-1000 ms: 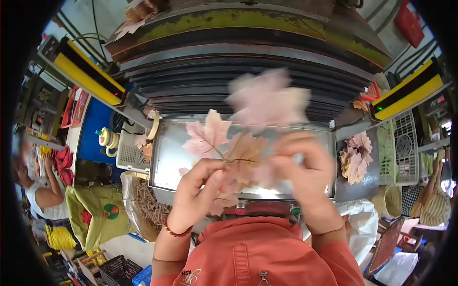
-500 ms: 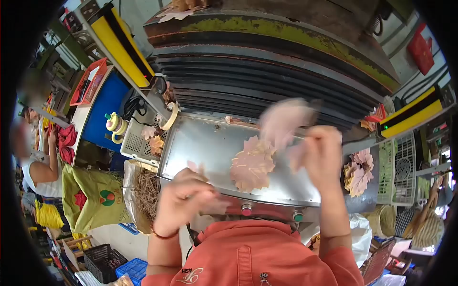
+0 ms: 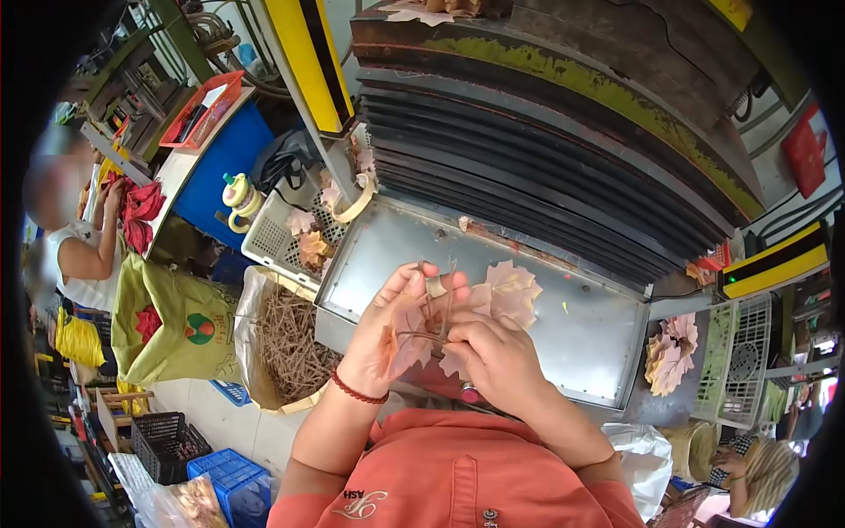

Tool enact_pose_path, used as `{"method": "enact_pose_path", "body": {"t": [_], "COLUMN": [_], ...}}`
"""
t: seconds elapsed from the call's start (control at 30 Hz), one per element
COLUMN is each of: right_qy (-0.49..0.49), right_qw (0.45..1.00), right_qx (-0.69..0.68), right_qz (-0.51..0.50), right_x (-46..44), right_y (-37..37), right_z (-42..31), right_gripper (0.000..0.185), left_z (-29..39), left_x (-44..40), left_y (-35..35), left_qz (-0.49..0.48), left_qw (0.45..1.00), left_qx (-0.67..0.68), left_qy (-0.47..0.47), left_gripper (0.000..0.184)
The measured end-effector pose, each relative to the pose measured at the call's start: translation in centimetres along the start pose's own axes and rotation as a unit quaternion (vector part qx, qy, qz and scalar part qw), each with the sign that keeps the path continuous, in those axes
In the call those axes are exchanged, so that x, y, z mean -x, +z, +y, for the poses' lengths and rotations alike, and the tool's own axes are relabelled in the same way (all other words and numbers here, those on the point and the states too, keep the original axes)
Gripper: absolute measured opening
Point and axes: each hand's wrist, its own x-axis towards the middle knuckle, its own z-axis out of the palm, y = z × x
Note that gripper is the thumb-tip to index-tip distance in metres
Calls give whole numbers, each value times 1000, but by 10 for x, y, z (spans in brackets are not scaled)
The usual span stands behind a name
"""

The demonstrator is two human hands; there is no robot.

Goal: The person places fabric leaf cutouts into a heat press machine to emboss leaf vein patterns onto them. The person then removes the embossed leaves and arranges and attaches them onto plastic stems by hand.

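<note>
My left hand (image 3: pixel 387 330), with a red bead bracelet at the wrist, holds pinkish artificial maple leaves (image 3: pixel 410 339) by their thin brown stems. My right hand (image 3: pixel 497 356) is close beside it, its fingers pinched on the same stems near the leaf bases. Both hands are above the front edge of a shiny metal tray (image 3: pixel 576 339). Just beyond my right fingers, another pale pink maple leaf (image 3: pixel 512 292) shows over the tray; whether it lies there or is held I cannot tell.
Behind the tray rise dark ribbed machine bellows (image 3: pixel 537 176). A sack of brown stems (image 3: pixel 286 339) and a white basket with leaves (image 3: pixel 282 233) stand left. More leaves (image 3: pixel 673 352) lie at right. A person (image 3: pixel 84 251) handles red cloth at far left.
My hands were apart and blurred, the right one raised beside a moving leaf. Now they have come together at the tray's front, gripping leaf stems. The view has turned somewhat.
</note>
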Motion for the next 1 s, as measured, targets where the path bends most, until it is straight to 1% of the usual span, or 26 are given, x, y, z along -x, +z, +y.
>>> {"method": "enact_pose_path", "body": {"t": [0.07, 0.13, 0.17, 0.23, 0.27, 0.33, 0.37, 0.43, 0.5, 0.53, 0.6, 0.63, 0.73, 0.77, 0.87, 0.9, 1.0], "right_qy": [-7, -20, -6, 18, 6, -18, 0, 40, 67, 79, 54, 40, 171, 162, 2, -20, -27], "right_qw": [1000, 1000, 1000, 998, 998, 999, 999, 998, 997, 995, 997, 998, 975, 982, 991, 986, 980], "right_qx": [2, -1, -20, -59, -51, -38, -43, -50, -26, -13, -24, -31, -136, -79, 50, 80, 94], "right_qz": [3, 15, 15, 12, 20, 35, 24, 0, -34, -51, -48, -47, -39, -55, -127, -141, -173], "right_x": [3, 4, 4, 4, 4, 4, 4, 7, 2, 0, 2, 3, 6, 0, -15, -16, -20], "right_y": [1, 3, 6, 11, 13, 16, 17, 17, 10, 7, 8, 8, 13, 9, -3, -4, -6], "right_z": [-3, -7, -8, -9, -8, -6, -6, -7, -14, -16, -14, -14, -19, -23, -39, -44, -50], "right_gripper": [14, 14, 15, 17, 17, 18, 18, 18, 18, 18, 19, 19, 19, 17, 15, 16, 16], "left_z": [0, -1, -1, 2, 3, 7, 9, 8, 3, 3, 4, 4, 7, 6, 13, 16, 12], "left_x": [7, 11, 13, 17, 20, 27, 30, 34, 34, 35, 38, 41, 47, 52, 57, 60, 63], "left_y": [4, 6, 7, 10, 11, 13, 15, 19, 16, 13, 8, 16, -6, -5, -5, -13, -31], "left_qz": [16, 22, 26, 22, 21, 25, 26, 10, -19, -16, -6, 26, -6, 52, 122, 123, 153], "left_qw": [999, 998, 997, 997, 998, 998, 998, 998, 997, 991, 969, 972, 972, 984, 987, 987, 977], "left_qx": [-32, -49, -59, -42, -33, -45, -51, -51, -65, -123, -238, -220, -208, -151, 18, 53, 49], "left_qy": [5, 30, 43, 52, 58, 29, 14, 21, 34, 44, 62, 75, 106, 80, 101, 83, 138], "left_gripper": [18, 18, 18, 21, 22, 24, 25, 26, 27, 26, 26, 24, 23, 21, 20, 18, 17]}}
